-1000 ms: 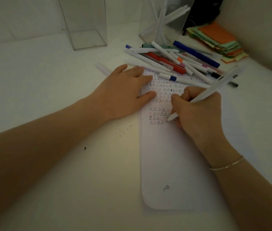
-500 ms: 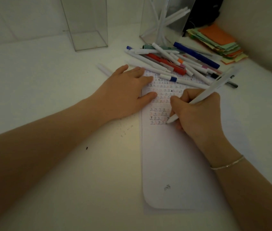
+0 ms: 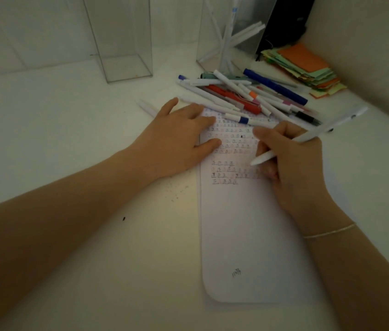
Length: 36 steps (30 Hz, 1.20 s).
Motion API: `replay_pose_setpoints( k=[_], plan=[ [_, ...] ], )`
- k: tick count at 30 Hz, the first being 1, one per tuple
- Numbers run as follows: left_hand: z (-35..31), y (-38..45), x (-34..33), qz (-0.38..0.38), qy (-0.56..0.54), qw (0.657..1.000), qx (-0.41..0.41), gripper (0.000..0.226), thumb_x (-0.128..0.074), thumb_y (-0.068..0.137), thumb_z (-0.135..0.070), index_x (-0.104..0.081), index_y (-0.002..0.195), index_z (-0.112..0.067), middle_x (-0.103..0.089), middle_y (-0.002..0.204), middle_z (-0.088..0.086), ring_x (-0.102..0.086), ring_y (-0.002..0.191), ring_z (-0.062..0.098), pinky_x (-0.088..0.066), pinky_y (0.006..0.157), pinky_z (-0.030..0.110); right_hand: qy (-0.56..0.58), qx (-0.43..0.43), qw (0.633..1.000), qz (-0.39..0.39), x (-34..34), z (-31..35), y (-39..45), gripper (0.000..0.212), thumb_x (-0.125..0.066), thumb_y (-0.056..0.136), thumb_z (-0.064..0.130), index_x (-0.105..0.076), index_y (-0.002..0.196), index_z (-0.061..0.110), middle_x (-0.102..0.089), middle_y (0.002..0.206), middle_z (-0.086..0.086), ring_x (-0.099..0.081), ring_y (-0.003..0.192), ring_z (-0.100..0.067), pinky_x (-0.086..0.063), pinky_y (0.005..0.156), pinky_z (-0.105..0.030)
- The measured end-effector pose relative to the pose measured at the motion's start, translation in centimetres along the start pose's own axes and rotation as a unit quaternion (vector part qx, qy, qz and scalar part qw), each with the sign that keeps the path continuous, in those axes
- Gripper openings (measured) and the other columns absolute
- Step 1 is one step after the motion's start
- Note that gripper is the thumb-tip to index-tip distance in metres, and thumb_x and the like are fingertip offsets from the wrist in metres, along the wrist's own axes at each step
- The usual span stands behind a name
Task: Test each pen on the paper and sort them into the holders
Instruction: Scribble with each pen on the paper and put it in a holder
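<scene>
A long white paper point(image 3: 243, 230) lies on the table, its upper part covered in rows of small test marks. My left hand point(image 3: 176, 142) rests flat on the paper's upper left edge, fingers spread. My right hand point(image 3: 291, 161) grips a white pen point(image 3: 308, 137), whose tip hovers just above the marks. A pile of pens point(image 3: 248, 96), white, red, blue and orange-capped, lies beyond the paper. Behind stand two clear holders: the left holder point(image 3: 121, 44) empty, the right holder point(image 3: 226, 37) with several white pens.
A stack of coloured sticky notes point(image 3: 308, 68) sits at the back right beside a dark object point(image 3: 284, 22). One white pen point(image 3: 148, 108) lies apart, left of my left hand. A wall rises on the right. Small dark specks dot the table.
The pen tip has lifted from the lowest row of marks and shifted up and right. My left hand has stayed on the paper.
</scene>
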<state>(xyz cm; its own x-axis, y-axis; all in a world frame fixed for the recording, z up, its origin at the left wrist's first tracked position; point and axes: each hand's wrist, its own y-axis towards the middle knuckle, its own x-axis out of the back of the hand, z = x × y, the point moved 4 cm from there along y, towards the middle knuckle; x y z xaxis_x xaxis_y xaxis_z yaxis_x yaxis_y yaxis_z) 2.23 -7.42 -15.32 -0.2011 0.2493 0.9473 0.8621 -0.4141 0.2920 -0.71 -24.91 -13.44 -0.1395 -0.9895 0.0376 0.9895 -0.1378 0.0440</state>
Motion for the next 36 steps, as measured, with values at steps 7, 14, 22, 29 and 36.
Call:
replay_pose_setpoints(
  k=[7, 14, 22, 29, 36],
  plan=[
    [-1.6, -0.3, 2.1, -0.106, -0.053, 0.989, -0.084, 0.045, -0.033, 0.094, -0.042, -0.062, 0.119, -0.017, -0.06, 0.125, 0.003, -0.05, 0.123, 0.018, -0.013, 0.114, 0.047, 0.018, -0.003, 1.0, 0.006, 0.0, 1.2, 0.5, 0.029, -0.071, 0.081, 0.02, -0.054, 0.061, 0.008, -0.056, 0.049, 0.001, -0.04, 0.036, -0.01, -0.034, 0.036, -0.019],
    [-2.8, -0.2, 2.1, -0.112, -0.101, 0.979, -0.135, 0.042, -0.041, 0.092, -0.037, -0.068, 0.11, -0.011, -0.068, 0.114, 0.004, -0.056, 0.115, 0.015, -0.017, 0.112, 0.046, 0.129, -0.01, 0.989, 0.064, -1.0, 1.4, 0.2, 0.005, -0.056, 0.09, 0.004, -0.059, 0.092, 0.002, -0.069, 0.068, -0.011, -0.064, 0.056, -0.021, -0.055, 0.054, -0.029],
    [-2.5, 0.0, 2.0, -0.126, -0.176, 0.97, -0.11, 0.033, -0.046, 0.09, -0.038, -0.07, 0.097, -0.016, -0.068, 0.112, -0.003, -0.051, 0.116, 0.002, -0.011, 0.115, 0.037, 0.023, 0.129, 0.989, -0.072, -0.9, 2.5, -0.2, 0.086, -0.069, 0.081, 0.002, -0.016, 0.144, 0.025, -0.066, 0.09, -0.006, -0.067, 0.053, -0.019, -0.055, 0.051, -0.025],
    [-2.6, -0.1, 1.8, -0.119, -0.158, 0.972, -0.125, 0.031, -0.046, 0.09, -0.038, -0.071, 0.093, -0.019, -0.069, 0.111, -0.003, -0.048, 0.118, 0.0, -0.012, 0.114, 0.041, 0.017, 0.128, 0.988, -0.086, -0.8, 2.3, -0.3, 0.065, -0.069, 0.081, 0.0, -0.03, 0.129, 0.02, -0.065, 0.081, -0.001, -0.065, 0.048, -0.019, -0.055, 0.049, -0.024],
    [-1.4, 0.1, 2.3, -0.146, -0.13, 0.98, -0.045, 0.042, -0.036, 0.093, -0.045, -0.067, 0.111, -0.022, -0.066, 0.118, -0.004, -0.051, 0.12, 0.004, -0.004, 0.116, 0.032, 0.036, 0.182, 0.978, -0.098, 0.4, 7.5, 2.2, 0.029, -0.049, 0.094, 0.001, -0.035, 0.111, 0.02, -0.065, 0.083, -0.016, -0.061, 0.049, -0.021, -0.054, 0.049, -0.027]
  ],
)
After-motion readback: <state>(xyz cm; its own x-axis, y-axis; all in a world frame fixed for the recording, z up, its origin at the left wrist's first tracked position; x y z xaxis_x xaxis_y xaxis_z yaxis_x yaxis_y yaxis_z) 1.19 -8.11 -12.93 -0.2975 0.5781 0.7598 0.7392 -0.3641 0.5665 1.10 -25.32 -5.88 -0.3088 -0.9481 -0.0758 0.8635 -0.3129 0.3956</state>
